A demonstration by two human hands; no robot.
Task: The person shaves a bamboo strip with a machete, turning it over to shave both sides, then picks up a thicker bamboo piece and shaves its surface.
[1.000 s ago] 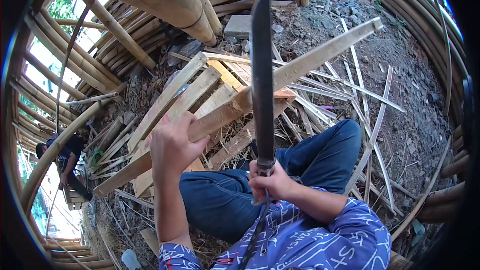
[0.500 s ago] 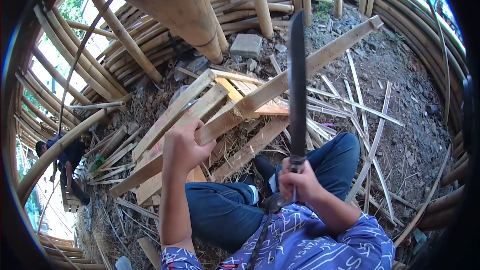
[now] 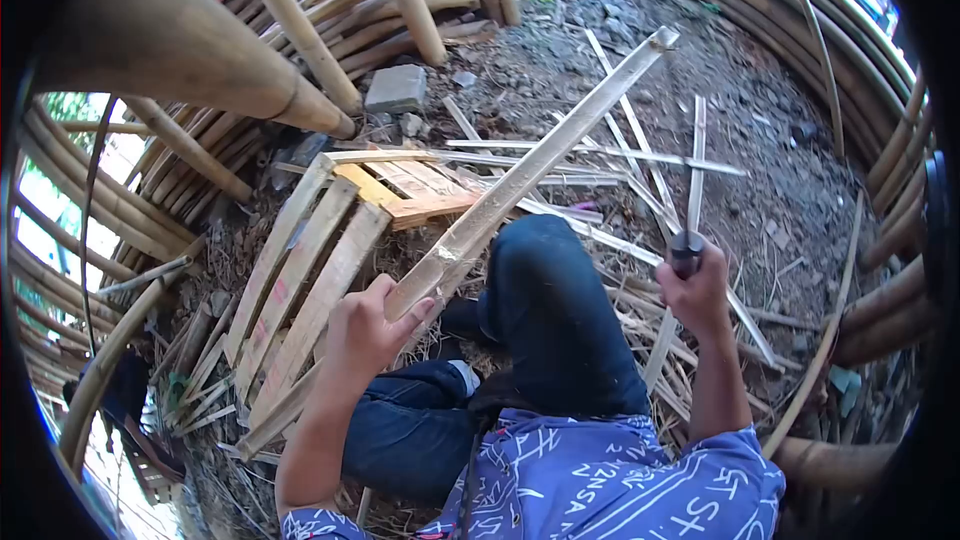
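My left hand (image 3: 362,332) is wrapped round the lower part of a long split bamboo piece (image 3: 550,157). The piece slants from beside my left forearm up to the far right, over a slatted wooden crate and past my raised knee (image 3: 550,275). My right hand (image 3: 697,285) is closed on the dark handle of a machete (image 3: 686,254), held apart from the bamboo on the right. The machete's blade is hard to make out, blurred or nearly edge-on.
The tilted wooden crate (image 3: 318,315) lies left of the bamboo piece. Thin bamboo strips (image 3: 600,152) litter the ground. A grey block (image 3: 396,89) sits near a thick bamboo post (image 3: 230,45). Stacked bamboo poles (image 3: 400,10) line the back. Another person (image 3: 122,410) is at far left.
My right hand has swung the machete outward to the right, and its blade no longer stands upright before the bamboo. The bamboo piece's pale split face now shows. The camera view has shifted.
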